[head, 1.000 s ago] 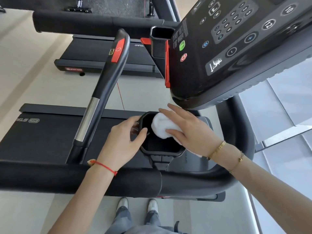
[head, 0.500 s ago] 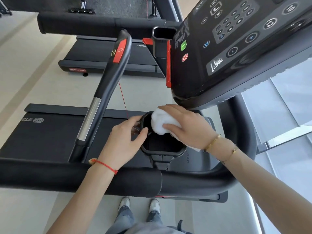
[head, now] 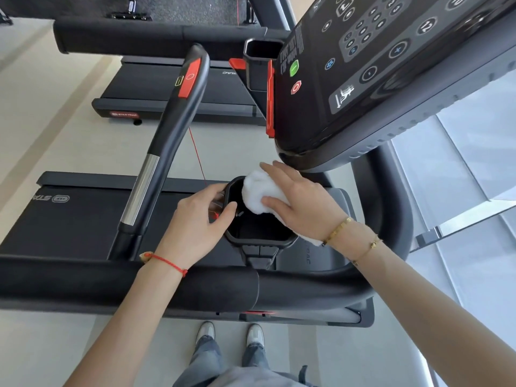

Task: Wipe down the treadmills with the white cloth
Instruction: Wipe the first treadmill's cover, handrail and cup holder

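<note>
I stand at a black treadmill with its padded front bar (head: 125, 283) across the lower view and its belt deck (head: 75, 219) beyond. A black cup holder (head: 259, 241) hangs in the middle. My right hand (head: 301, 208) presses the white cloth (head: 258, 192) against the holder's far rim, just under the console (head: 377, 79). My left hand (head: 195, 227) grips the holder's left wall, thumb over the rim. A tail of cloth shows under my right wrist.
A black side handle (head: 173, 127) with a red pad rises left of the holder. A thin red cord (head: 196, 155) hangs beside it. A second treadmill (head: 173, 96) stands beyond with another cup holder (head: 261, 65). My shoes (head: 231, 333) are on pale floor; glass panels lie to the right.
My right hand has slid the cloth from inside the holder up to its far rim, toward the console. My left hand keeps its hold on the left wall.
</note>
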Action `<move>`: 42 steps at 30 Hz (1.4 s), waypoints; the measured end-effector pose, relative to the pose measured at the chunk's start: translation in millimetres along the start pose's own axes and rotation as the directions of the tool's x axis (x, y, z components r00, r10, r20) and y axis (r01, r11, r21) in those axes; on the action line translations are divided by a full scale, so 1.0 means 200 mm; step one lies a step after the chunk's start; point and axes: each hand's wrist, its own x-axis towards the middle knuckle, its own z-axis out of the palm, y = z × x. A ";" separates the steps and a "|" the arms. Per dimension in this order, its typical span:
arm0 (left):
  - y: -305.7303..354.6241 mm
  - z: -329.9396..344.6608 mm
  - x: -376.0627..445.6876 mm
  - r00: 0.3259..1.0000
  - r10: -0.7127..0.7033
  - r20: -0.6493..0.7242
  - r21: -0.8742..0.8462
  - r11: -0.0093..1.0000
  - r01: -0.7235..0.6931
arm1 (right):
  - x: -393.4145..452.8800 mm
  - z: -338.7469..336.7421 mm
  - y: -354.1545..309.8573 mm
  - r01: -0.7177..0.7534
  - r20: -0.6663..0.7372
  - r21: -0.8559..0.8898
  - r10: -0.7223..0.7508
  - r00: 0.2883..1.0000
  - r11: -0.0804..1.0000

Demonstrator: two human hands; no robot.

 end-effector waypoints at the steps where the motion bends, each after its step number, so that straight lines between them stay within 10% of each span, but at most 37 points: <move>1: 0.00 0.00 0.00 1.000 -0.003 -0.002 -0.001 1.000 0.003 | -0.04 0.00 0.01 -0.023 0.018 0.034 0.022 1.000 0.999; 8: 0.00 0.00 0.00 1.000 -0.014 -0.005 0.004 1.000 0.015 | -0.21 0.07 -0.03 -0.088 0.023 0.257 0.085 0.996 0.962; 24: -0.02 -0.12 -0.09 0.993 0.107 0.043 0.045 0.993 -0.109 | -0.29 0.00 -0.08 0.094 0.035 0.160 -0.101 0.994 0.983; 42: -0.16 -0.41 -0.34 0.964 0.221 0.148 0.119 0.964 -0.239 | -0.34 0.14 -0.47 -0.123 -0.104 -0.308 0.095 0.990 0.943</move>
